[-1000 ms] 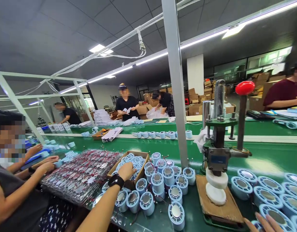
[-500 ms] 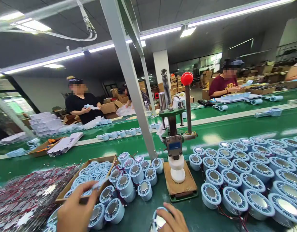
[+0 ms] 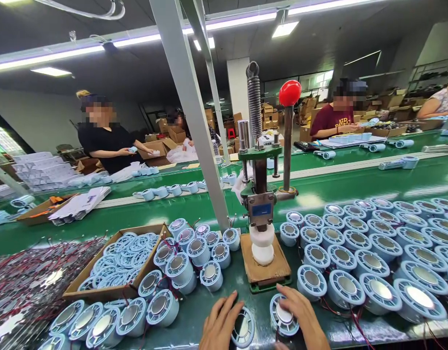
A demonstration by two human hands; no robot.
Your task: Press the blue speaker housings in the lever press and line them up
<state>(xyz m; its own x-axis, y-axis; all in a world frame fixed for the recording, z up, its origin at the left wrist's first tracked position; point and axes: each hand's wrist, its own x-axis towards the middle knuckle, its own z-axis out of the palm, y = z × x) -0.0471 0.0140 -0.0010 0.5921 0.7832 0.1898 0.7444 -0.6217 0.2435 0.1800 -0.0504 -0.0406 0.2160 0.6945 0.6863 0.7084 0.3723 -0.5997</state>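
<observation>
At the bottom centre, my left hand touches the left edge of a light blue slotted ring on the dark green surface. Just right of it, my right hand has its fingers on a light blue round housing with a silver disc. Behind both hands stands a hand press with a red ball lever, its white round block over a brown board. A cardboard tray of light blue rings lies to the left.
Finished-looking round housings fill the right side; several more cluster left of the press. A pile of red-wired parts lies far left. A grey post rises behind. People work across the green belt.
My left hand has moved right and down from the ring tray, and a ring now lies beside the housing. My right hand and the housing appear further right. The view has shifted.
</observation>
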